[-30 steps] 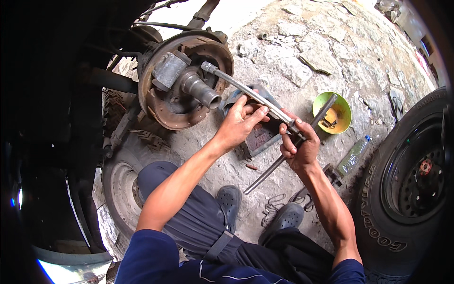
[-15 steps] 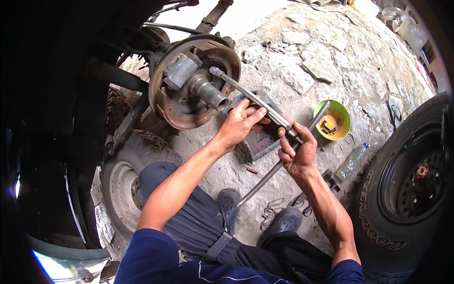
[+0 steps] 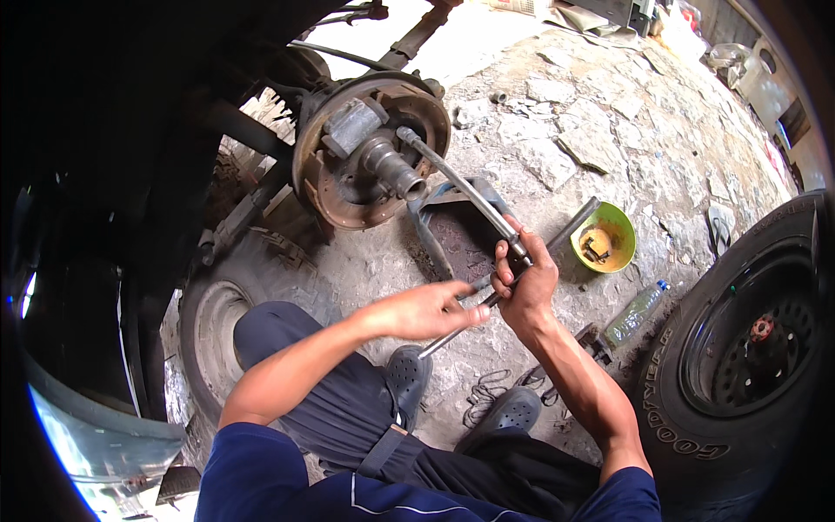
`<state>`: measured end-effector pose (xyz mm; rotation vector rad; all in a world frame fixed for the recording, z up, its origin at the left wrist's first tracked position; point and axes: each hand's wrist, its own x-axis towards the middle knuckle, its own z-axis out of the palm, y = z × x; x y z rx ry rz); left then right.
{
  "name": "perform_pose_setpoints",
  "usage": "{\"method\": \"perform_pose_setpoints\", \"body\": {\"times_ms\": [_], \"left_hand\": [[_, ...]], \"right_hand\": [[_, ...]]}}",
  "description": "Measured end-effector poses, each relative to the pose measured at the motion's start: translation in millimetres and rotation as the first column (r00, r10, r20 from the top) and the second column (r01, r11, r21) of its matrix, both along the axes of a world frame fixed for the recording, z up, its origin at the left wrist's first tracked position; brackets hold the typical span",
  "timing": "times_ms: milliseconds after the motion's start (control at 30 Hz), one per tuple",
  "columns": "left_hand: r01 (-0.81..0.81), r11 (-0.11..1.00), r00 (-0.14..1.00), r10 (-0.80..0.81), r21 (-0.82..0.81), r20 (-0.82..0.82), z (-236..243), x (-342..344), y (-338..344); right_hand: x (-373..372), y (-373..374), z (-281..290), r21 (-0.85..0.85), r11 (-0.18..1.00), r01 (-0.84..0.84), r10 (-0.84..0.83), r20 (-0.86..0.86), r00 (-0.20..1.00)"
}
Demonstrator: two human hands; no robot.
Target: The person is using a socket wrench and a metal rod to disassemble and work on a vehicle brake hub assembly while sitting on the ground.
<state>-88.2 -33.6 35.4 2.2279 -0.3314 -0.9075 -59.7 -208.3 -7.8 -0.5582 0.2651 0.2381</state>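
Observation:
My right hand (image 3: 529,280) is closed around the joint of a T-handle socket wrench (image 3: 461,185), where its long shaft meets the crossbar. The shaft slants up and left, its socket end overlapping the rusty brake backing plate (image 3: 335,198) beside the bare spindle (image 3: 393,170); whether it touches is unclear. Rightward past my fist, the crossbar points toward the green bowl; its thinner end runs down toward my shoe. Close to that lower part, my left hand (image 3: 422,311) reaches with fingers extended and thumb apart, holding nothing visible. A grey cylindrical part (image 3: 355,128) sits on the plate above the spindle.
A dark tray-like frame (image 3: 426,239) lies below the plate. Right of it are a green bowl (image 3: 628,235) with small dark parts in it, a clear bottle (image 3: 635,315) and a large upright wheel (image 3: 687,391). Another tire (image 3: 204,339) lies left of my knee. Stone slabs pave the ground.
My left hand has let go of the wrench's shaft and moved down toward the crossbar's lower part. My right hand still grips the joint. The view has shifted slightly.

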Motion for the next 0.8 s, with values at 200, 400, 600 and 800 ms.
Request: {"method": "perform_pose_setpoints", "body": {"times_ms": [200,400,600,800], "left_hand": [[-0.370,0.923,0.902,0.384,-0.107,0.197,-31.3,-57.5,-33.5],[-0.350,0.931,0.873,0.363,-0.100,0.327,-33.9,-65.7,-38.8],[-0.339,0.940,0.880,0.334,-0.044,0.339,-34.1,-75.7,-25.2],[-0.326,0.945,0.907,0.317,-0.014,0.278,-14.8,-81.8,-28.1]], "right_hand": [[4.0,13.2,-4.2,-0.311,0.912,0.266,-0.207,0.210,0.956],[26.3,-20.6,4.1,-0.188,0.945,0.269,-0.223,0.232,0.947],[29.0,-17.5,-15.8,-0.117,0.988,0.096,-0.087,0.083,0.993],[24.9,-25.4,4.2,-0.055,0.997,-0.049,0.053,0.072,0.996]]}}
